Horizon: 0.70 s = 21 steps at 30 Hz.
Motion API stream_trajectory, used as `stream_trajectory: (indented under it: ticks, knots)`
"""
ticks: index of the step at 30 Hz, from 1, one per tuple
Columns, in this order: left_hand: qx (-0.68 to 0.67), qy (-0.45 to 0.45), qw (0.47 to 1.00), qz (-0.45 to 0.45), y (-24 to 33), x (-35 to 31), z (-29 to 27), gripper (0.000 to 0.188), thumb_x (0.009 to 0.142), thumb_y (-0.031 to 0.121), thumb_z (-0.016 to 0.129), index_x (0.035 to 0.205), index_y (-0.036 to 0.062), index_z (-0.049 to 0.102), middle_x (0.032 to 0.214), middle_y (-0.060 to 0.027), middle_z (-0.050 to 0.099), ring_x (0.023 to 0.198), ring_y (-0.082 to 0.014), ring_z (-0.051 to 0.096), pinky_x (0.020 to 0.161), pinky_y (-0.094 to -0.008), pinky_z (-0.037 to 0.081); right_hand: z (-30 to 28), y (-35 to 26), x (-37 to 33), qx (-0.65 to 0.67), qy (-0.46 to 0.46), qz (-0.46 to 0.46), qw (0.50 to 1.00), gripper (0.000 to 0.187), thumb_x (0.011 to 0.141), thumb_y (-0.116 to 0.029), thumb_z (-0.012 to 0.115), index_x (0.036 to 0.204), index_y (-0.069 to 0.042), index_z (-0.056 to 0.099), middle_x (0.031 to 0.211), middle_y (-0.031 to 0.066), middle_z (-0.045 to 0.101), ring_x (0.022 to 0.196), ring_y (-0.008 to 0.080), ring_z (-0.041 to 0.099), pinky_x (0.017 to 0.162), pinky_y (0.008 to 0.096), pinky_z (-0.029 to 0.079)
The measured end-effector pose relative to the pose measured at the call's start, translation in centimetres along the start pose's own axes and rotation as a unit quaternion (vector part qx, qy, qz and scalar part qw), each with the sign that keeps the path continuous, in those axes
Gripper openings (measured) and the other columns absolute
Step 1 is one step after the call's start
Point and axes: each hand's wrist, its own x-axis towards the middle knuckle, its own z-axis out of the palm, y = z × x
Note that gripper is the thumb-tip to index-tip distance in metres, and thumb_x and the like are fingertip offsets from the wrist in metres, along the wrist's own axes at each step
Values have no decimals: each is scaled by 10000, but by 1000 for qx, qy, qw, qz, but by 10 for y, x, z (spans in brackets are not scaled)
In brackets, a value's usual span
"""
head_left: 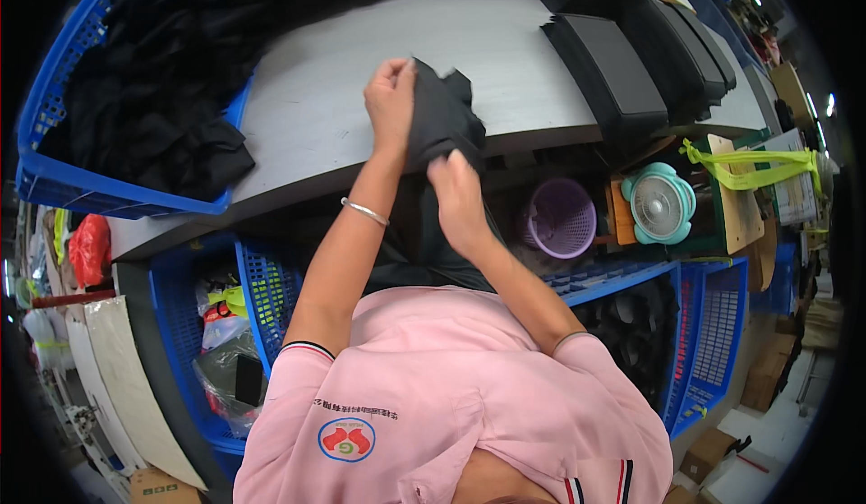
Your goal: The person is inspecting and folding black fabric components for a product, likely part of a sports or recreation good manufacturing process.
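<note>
A black piece of cloth [441, 111] hangs between my two hands at the front edge of the grey table [334, 80]. My left hand [391, 107] pinches its upper left corner. Lower down, my right hand [458, 199] is closed at the cloth's bottom edge, a little smeared by motion. Folds on the cloth's right side hide its full shape. To the left, a blue plastic basket [117, 199] holds a heap of similar black cloth [171, 98].
Stacks of flat black pieces [609, 66] lie at the table's right. Below them are a purple wastebasket [561, 218] and a small turquoise fan [661, 204]. Blue crates stand on both sides of me; the left crate [185, 323] holds bags and a dark phone [249, 379].
</note>
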Motion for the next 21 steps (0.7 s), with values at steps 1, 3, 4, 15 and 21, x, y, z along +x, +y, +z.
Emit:
stream_trajectory:
  ticks: [1,3,4,15,21]
  knots:
    - [77,25,996,48,-2,16,-10,259,974,216,639,850,-11,645,749,7,608,714,-78,519,662,-248,445,-4,-1,-22,-69,-50,-67,994,333,1022,-219,513,1272,-7,568,1269,87,603,1088,221,624,967,290,464]
    - [28,81,996,20,5,38,-32,276,956,261,680,862,1,683,730,34,595,697,-49,501,622,-237,420,-4,0,-50,-17,-78,-196,977,283,1011,-211,532,1182,1,610,1195,92,623,988,228,661,910,286,481]
    - [-16,81,996,-28,12,42,-40,258,953,252,689,884,4,695,735,40,598,697,-41,498,621,-233,419,-13,1,-57,114,-100,-50,987,201,1002,-189,555,1073,-4,590,1112,84,589,979,196,655,881,274,472]
    - [-28,-350,936,36,107,-35,18,149,950,128,696,938,-20,703,824,14,671,773,-37,576,714,-190,479,-69,-46,43,-222,238,-284,902,525,850,-28,674,1345,-36,499,1433,208,461,1290,330,519,1045,420,430]
    - [3,-283,958,56,103,-19,-4,161,950,151,701,908,-1,735,805,18,692,747,-33,590,689,-184,480,-89,-33,52,70,223,-64,970,141,971,-14,600,1062,37,695,1058,48,714,968,107,661,804,264,533]
